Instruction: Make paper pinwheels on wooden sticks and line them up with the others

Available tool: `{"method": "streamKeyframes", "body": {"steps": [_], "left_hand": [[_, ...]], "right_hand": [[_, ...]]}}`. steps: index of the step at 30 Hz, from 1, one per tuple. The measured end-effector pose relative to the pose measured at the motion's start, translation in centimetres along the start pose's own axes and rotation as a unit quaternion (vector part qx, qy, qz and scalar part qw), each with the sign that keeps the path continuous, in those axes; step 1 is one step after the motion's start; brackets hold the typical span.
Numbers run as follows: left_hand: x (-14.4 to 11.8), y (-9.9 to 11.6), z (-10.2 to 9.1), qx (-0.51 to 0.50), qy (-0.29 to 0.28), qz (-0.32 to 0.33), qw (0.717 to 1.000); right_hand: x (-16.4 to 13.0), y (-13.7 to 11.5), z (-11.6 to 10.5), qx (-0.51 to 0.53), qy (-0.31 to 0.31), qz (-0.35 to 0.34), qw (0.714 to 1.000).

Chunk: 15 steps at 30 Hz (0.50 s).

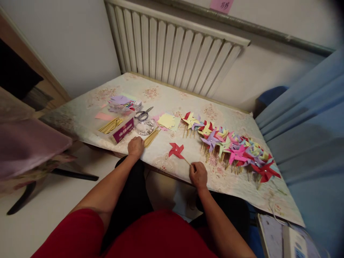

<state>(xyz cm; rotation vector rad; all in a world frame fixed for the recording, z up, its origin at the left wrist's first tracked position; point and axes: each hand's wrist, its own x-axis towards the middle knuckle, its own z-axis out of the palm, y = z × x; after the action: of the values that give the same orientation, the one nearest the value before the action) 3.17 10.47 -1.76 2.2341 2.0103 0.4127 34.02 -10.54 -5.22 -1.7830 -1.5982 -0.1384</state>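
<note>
My right hand [198, 175] is closed on the stick of a red paper pinwheel [176, 150], whose head lies over the tablecloth to the left of the hand. My left hand [135, 147] rests closed at the table's front edge, and whatever its fingers may hold is hidden. Just right of it lies a bundle of thin wooden sticks [152, 138]. Behind that are a clear dish of small shiny pieces [145, 127], a pair of scissors [143, 114] and a stack of pale yellow paper squares [166, 121].
Many finished pinwheels [238, 153] in mixed colours lie in rows on the right. A plastic box [123, 131] of sticks stands left, with purple paper [119, 100] behind. A radiator [177, 50] backs the table [188, 100]; a blue curtain [309, 118] hangs right.
</note>
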Motion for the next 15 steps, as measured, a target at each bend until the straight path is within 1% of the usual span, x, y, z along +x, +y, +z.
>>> {"method": "streamKeyframes", "body": {"steps": [8, 15], "left_hand": [[-0.08, -0.24, 0.01, -0.007, 0.012, -0.021, 1.0], [-0.24, -0.22, -0.11, -0.026, 0.023, -0.017, 0.999]], "right_hand": [[0.12, -0.26, -0.15, -0.005, 0.003, -0.004, 1.0], [0.11, -0.22, -0.05, -0.008, 0.004, -0.007, 1.0]]}}
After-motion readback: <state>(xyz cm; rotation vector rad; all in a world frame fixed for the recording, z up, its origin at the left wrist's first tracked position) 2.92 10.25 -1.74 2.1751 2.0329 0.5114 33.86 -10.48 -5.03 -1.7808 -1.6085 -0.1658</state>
